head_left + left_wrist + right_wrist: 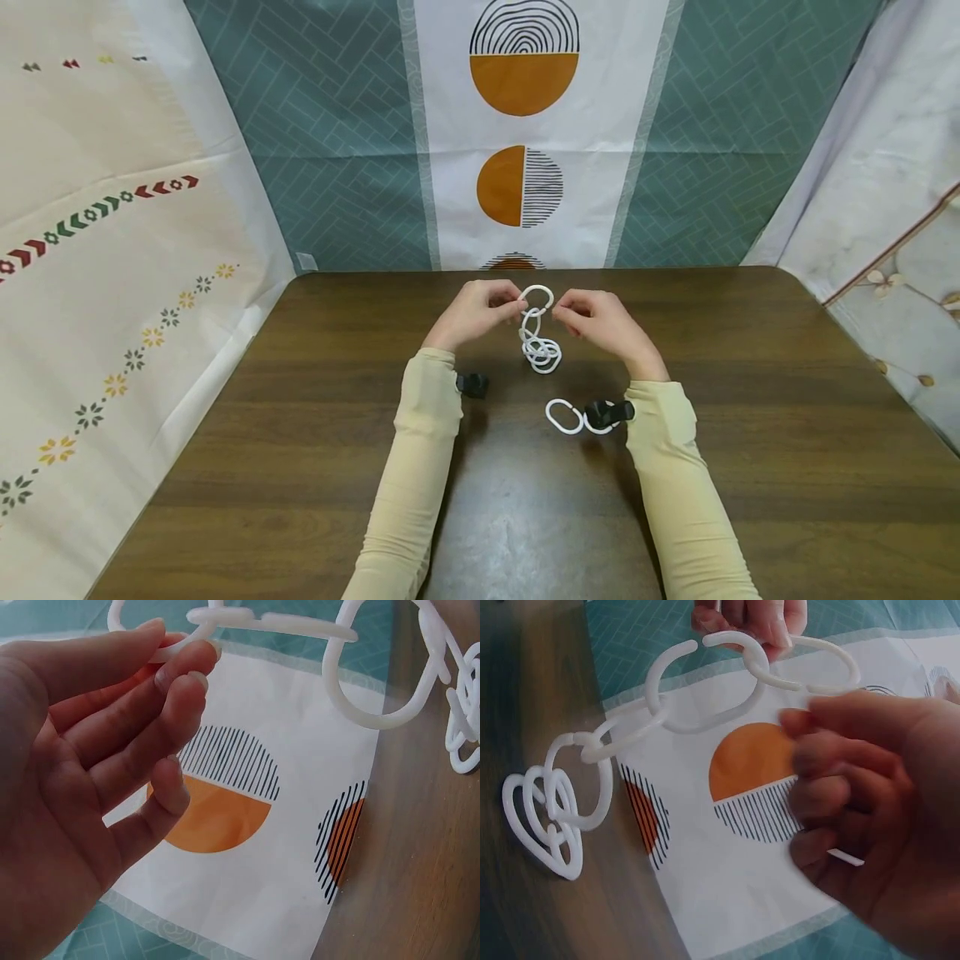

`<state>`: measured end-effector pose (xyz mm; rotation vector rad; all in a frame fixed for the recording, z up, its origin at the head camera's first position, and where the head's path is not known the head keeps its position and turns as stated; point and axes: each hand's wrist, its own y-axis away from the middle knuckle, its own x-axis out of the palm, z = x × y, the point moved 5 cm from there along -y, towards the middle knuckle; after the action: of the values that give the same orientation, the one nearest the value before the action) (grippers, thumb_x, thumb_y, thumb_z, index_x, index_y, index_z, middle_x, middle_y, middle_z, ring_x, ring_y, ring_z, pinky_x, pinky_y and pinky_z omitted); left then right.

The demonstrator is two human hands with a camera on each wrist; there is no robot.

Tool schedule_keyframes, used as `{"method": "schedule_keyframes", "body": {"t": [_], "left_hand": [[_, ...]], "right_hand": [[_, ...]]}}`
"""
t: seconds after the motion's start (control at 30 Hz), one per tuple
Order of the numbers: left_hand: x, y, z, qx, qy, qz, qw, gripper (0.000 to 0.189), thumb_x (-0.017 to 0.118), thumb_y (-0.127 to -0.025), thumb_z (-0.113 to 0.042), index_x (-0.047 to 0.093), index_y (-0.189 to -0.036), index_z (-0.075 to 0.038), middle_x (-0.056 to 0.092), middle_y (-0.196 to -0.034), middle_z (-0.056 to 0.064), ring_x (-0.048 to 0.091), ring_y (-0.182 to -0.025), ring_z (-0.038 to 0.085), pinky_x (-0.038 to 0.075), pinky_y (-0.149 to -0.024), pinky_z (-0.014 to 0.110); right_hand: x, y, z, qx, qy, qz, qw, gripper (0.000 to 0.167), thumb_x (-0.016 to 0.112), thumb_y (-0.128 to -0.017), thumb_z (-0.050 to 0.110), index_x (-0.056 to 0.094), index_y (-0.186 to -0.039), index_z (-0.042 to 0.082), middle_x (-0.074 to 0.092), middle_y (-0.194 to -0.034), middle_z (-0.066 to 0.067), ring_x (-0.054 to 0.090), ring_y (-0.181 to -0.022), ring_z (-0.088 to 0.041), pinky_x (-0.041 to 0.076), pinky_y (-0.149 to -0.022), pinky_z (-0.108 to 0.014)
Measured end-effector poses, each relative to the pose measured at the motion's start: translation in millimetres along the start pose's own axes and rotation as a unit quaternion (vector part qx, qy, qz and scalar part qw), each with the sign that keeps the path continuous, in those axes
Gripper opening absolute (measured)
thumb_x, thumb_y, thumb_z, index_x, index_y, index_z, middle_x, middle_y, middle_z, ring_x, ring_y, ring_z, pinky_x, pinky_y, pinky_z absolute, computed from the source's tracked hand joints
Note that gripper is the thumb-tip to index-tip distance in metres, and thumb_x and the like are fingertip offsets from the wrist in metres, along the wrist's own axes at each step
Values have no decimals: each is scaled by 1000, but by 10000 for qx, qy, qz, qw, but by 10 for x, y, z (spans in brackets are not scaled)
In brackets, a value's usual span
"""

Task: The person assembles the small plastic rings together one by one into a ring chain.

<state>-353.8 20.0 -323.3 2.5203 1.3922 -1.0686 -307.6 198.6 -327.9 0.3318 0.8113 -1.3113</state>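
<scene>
A chain of white plastic links [531, 333] hangs from my left hand [483, 312], its lower links heaped on the wooden table. Thumb and fingertips of that hand [127, 727] pinch the top link, while the other fingers curl loosely. Just right of this link is my right hand [596, 321], fingers bent and seemingly apart from it. In the right wrist view, the blurred right hand [877, 780] lies below the end link [840, 656], and nothing is visibly held. Nearer me, two more white links [564, 417] lie side by side, one partly hidden by the right wrist camera.
The brown wooden table [300, 467] extends to both sides and towards me. Behind its far edge hangs a teal and white patterned cloth [337, 167]. Pale cloths [150, 333] hang along the left and right sides. Black cameras [472, 385] are strapped at both wrists.
</scene>
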Motion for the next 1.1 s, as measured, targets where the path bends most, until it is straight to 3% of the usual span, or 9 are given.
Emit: {"method": "schedule_keyframes", "body": {"t": [0.07,0.13,0.27,0.37,0.5,0.63,0.87,1.0,1.1], "left_hand": [[-40,8,16,-39,10,-134,9999,14,64,-94,-21,69,-91,-7,68,-78,10,61,-70,17,49,-66,26],[-78,11,26,-44,1,-276,9996,14,64,-94,-20,68,-90,-7,67,-77,9,60,-69,18,48,-65,26],[-125,3,30,-12,4,-470,9989,14,64,-94,-20,68,-88,-8,66,-75,8,59,-70,23,46,-63,26],[-124,-9,24,8,40,-477,9989,14,64,-94,-20,68,-88,-8,65,-74,6,59,-69,22,45,-63,26],[-102,-9,21,-44,85,-410,9991,14,64,-94,-19,68,-89,-7,66,-75,9,57,-67,15,46,-63,25],[-89,2,27,-88,64,-366,9993,14,64,-94,-20,67,-89,-6,67,-78,15,56,-66,13,45,-63,25],[-91,39,34,-87,37,-360,9993,14,64,-94,-19,67,-89,-7,65,-74,7,61,-74,32,45,-64,25],[-100,52,32,-55,31,-371,9993,14,64,-94,-19,67,-89,-6,66,-77,15,61,-76,37,44,-63,24],[-107,50,30,-61,7,-372,9993,15,63,-94,-19,67,-89,-5,66,-81,21,60,-74,33,43,-63,24]], "right_hand": [[89,4,-5,-53,286,663,9974,9,63,-92,13,66,-89,5,61,-66,-5,51,-58,-10,41,-56,-24],[203,18,-12,-72,565,1444,9879,5,65,-88,10,65,-88,5,63,-67,-5,53,-58,-9,43,-58,-25],[436,74,-72,257,936,2866,9531,10,68,-80,6,63,-88,4,60,-63,1,52,-55,-7,43,-58,-22],[556,120,-156,710,1005,3408,9321,18,71,-76,4,62,-91,2,56,-62,5,50,-54,-6,42,-58,-20],[649,146,-246,973,914,3560,9249,22,72,-73,2,59,-92,2,50,-60,6,46,-54,-8,39,-56,-19],[697,138,-286,758,1069,3473,9285,17,72,-70,1,60,-83,3,47,-57,8,42,-54,-6,35,-55,-18],[727,125,-270,358,1501,3387,9282,7,71,-72,5,65,-72,7,53,-59,9,46,-57,-4,38,-58,-18],[708,122,-251,143,1312,3465,9287,8,69,-78,10,64,-74,7,50,-59,10,44,-57,-3,36,-57,-18],[631,109,-223,-80,839,3333,9390,12,65,-87,14,64,-77,7,48,-59,10,44,-55,-4,34,-56,-19]]}}
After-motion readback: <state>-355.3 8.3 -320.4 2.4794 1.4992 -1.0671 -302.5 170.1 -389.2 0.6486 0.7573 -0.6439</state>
